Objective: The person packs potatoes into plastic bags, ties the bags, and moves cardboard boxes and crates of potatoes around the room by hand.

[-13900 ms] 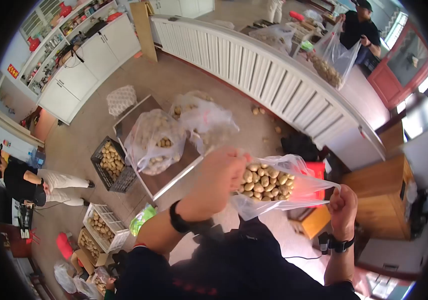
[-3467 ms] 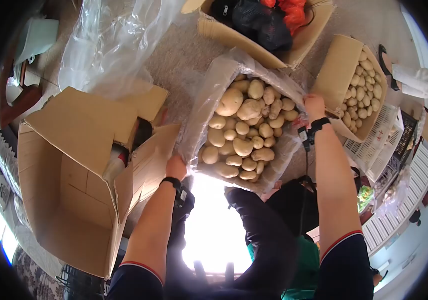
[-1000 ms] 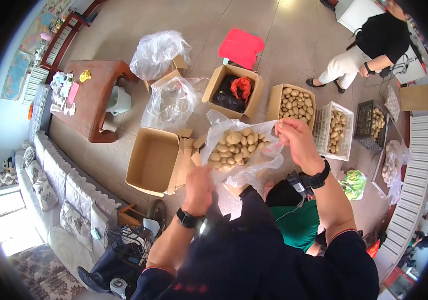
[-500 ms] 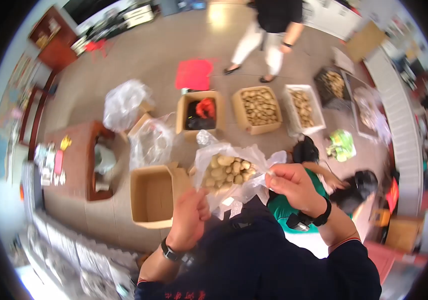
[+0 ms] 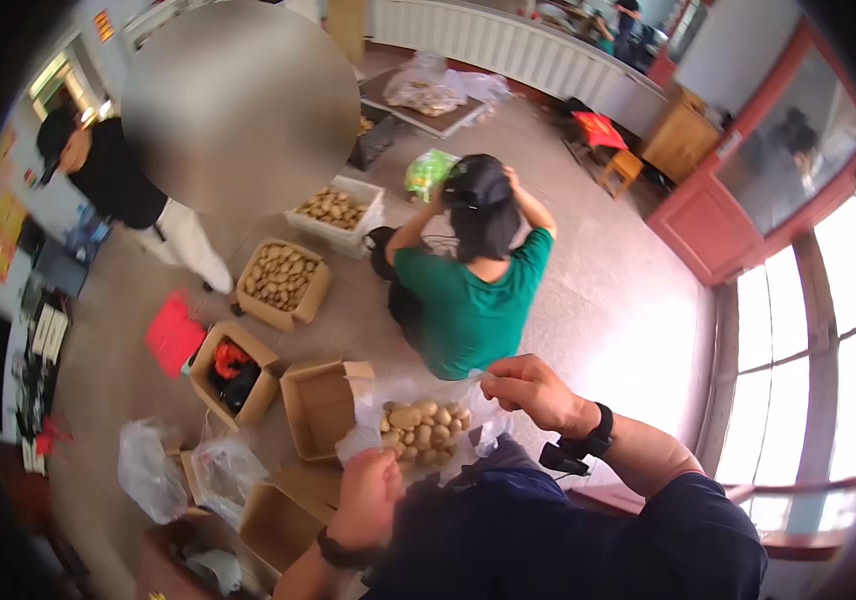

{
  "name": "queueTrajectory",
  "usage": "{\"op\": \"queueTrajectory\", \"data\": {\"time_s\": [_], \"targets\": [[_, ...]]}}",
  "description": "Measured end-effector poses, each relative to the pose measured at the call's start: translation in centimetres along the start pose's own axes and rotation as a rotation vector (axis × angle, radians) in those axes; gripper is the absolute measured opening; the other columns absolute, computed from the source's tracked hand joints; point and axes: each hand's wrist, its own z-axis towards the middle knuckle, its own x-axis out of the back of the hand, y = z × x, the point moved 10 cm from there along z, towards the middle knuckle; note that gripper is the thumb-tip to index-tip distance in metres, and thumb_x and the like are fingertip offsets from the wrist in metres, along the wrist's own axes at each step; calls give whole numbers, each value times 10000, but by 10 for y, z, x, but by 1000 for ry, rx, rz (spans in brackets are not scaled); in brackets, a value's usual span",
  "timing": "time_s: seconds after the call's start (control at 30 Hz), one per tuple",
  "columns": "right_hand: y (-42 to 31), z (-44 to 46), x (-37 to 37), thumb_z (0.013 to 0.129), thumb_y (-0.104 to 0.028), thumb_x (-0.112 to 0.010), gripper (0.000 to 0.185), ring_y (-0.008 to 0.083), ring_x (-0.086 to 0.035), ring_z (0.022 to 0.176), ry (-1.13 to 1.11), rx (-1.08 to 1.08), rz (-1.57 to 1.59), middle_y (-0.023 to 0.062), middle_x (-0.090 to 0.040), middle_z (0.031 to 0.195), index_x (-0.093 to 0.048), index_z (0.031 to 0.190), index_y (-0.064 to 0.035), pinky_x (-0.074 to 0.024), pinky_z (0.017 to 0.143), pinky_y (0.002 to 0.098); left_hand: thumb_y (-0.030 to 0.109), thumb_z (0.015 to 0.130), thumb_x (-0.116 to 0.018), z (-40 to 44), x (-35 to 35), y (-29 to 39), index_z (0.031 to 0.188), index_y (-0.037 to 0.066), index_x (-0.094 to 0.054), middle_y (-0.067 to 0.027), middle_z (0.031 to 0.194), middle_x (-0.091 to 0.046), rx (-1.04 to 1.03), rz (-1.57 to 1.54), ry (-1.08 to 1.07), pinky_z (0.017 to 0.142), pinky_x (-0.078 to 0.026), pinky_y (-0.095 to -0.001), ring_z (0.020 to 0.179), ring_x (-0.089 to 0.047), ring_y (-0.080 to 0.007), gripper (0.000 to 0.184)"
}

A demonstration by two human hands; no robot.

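A clear plastic bag (image 5: 359,439) is spread open in front of me, with several pale brown potatoes (image 5: 425,432) inside. My left hand (image 5: 368,492) is closed on the bag's near left rim, a dark band around the wrist. On the opposite side, my right hand (image 5: 536,392) pinches the bag's edge between thumb and fingers. What supports the bag from below is hidden. Just left of it stands an open cardboard box (image 5: 320,412), and nearer to me another open cardboard box (image 5: 283,525).
A person in a green shirt (image 5: 473,300) crouches just beyond the bag. A box of potatoes (image 5: 283,283), a white crate of potatoes (image 5: 335,208) and a box with black and red bags (image 5: 235,377) stand farther off. Another person (image 5: 133,170) stands at left.
My view has turned to the right, bringing the green-shirted person, red door and windows into sight. Both hands keep their hold on the bag's edges.
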Motion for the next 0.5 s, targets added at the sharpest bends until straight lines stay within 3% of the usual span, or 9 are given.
{"op": "queueTrajectory", "data": {"time_s": [0.07, 0.23, 0.27, 0.3, 0.43, 0.5], "targets": [[26, -29, 53, 864, -327, -557, 339, 96, -456, 585, 106, -29, -55, 7, -487, 599, -633, 783, -7, -366, 532, 263, 105, 881, -497, 32, -24, -46, 907, 16, -504, 39, 594, -339, 130, 95, -69, 461, -244, -244, 474, -287, -70, 93], [103, -83, 159, 853, -336, -554, 351, 102, -462, 582, 219, -132, 62, 14, -484, 589, -631, 784, -1, -373, 529, 273, 84, 884, -522, 88, -85, -117, 849, 28, -521, 33, 586, -353, 152, 350, -64, 442, -246, -249, 471, -298, -75, 66], [112, -98, 186, 852, -329, -556, 342, 101, -464, 584, 249, -125, 39, 16, -485, 590, -632, 785, -3, -375, 530, 271, 84, 883, -526, 102, -100, -142, 819, 41, -520, 35, 585, -354, 234, 378, -46, 438, -243, -248, 468, -298, -75, 78], [120, -113, 217, 851, -322, -559, 333, 101, -466, 586, 284, -116, 18, 18, -487, 591, -633, 786, -4, -376, 531, 269, 83, 883, -529, 114, -127, -162, 788, 54, -519, 36, 584, -355, 316, 407, -28, 435, -239, -246, 465, -298, -75, 99], [183, -177, 311, 847, -278, -564, 298, 100, -472, 589, 408, -202, 247, 25, -516, 613, -639, 777, 1, -383, 534, 266, 71, 864, -541, 167, -222, -223, 701, 106, -459, 48, 558, -335, 345, 504, -74, 425, -231, -254, 452, -292, -76, 185], [212, -207, 362, 854, -260, -561, 280, 100, -476, 588, 511, -212, 192, 17, -507, 601, -647, 776, -5, -380, 528, 267, 76, 855, -548, 187, -279, -237, 659, 120, -425, 47, 562, -341, 341, 548, -68, 422, -232, -256, 450, -297, -79, 236]]}}
